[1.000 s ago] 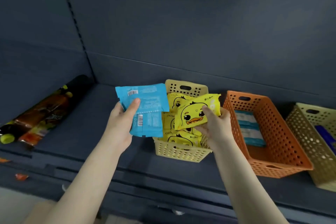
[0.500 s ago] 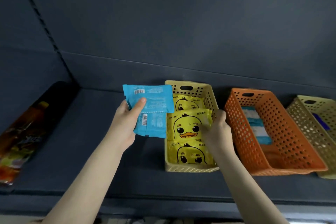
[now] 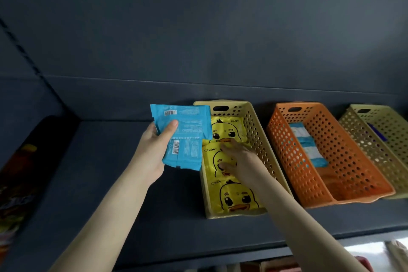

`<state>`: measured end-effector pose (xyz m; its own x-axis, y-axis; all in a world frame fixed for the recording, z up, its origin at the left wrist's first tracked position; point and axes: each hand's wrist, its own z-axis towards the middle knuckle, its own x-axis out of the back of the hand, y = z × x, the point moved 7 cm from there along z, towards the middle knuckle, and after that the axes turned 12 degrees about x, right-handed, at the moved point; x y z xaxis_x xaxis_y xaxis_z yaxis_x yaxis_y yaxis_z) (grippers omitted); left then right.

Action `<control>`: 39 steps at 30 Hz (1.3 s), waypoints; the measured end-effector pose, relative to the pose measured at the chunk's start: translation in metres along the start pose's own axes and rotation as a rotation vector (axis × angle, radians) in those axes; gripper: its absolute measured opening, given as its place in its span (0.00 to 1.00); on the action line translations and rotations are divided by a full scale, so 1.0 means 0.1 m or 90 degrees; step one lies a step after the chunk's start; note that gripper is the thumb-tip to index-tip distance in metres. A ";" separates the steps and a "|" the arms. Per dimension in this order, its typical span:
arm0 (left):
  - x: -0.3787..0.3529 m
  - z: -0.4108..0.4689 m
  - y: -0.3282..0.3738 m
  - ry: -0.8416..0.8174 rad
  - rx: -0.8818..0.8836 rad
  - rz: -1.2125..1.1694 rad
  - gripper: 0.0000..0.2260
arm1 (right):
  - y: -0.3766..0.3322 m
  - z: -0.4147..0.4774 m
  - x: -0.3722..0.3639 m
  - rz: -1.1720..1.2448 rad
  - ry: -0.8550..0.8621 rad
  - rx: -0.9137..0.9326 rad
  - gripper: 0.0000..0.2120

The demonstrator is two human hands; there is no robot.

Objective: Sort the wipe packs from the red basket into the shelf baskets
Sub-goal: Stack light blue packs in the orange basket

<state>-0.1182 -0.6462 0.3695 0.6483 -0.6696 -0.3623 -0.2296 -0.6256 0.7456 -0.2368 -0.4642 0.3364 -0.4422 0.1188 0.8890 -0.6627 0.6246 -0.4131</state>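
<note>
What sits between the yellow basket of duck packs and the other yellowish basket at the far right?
In the head view, an orange perforated plastic basket stands between them, with blue-and-white wipe packs lying inside it.

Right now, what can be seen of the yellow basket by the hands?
The yellow basket is pale plastic, rectangular, its walls pierced with round holes, a slot handle in the far end. It stands upright on the dark shelf, left of the orange basket with a gap between. Three duck packs lie flat inside in a row; the right hand rests straight-fingered on the middle one. The left hand grips blue packs that hide the basket's far left corner.
</note>
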 end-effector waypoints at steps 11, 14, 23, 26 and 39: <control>0.06 0.01 0.04 -0.014 0.003 0.005 0.12 | 0.00 -0.06 -0.29 -0.054 -0.168 0.028 0.31; 0.06 -0.03 0.03 -0.015 0.004 0.008 0.12 | 0.05 0.05 -0.30 -0.039 -0.174 0.021 0.31; -0.07 -0.22 0.11 -0.042 -0.029 0.066 0.11 | -0.24 -0.25 0.67 0.333 0.249 0.003 0.20; -0.36 -0.30 0.11 -0.073 -0.046 0.129 0.12 | -0.36 -0.43 0.97 0.537 0.311 0.027 0.16; -1.41 -0.12 -0.30 -0.058 -0.040 0.182 0.08 | 0.69 -0.95 1.38 0.598 0.410 -0.003 0.10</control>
<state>-0.1942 -0.5282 0.4048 0.4960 -0.8495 -0.1799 -0.3456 -0.3831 0.8566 -0.2861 -0.3318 0.4490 -0.3689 0.9148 0.1647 -0.2308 0.0815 -0.9696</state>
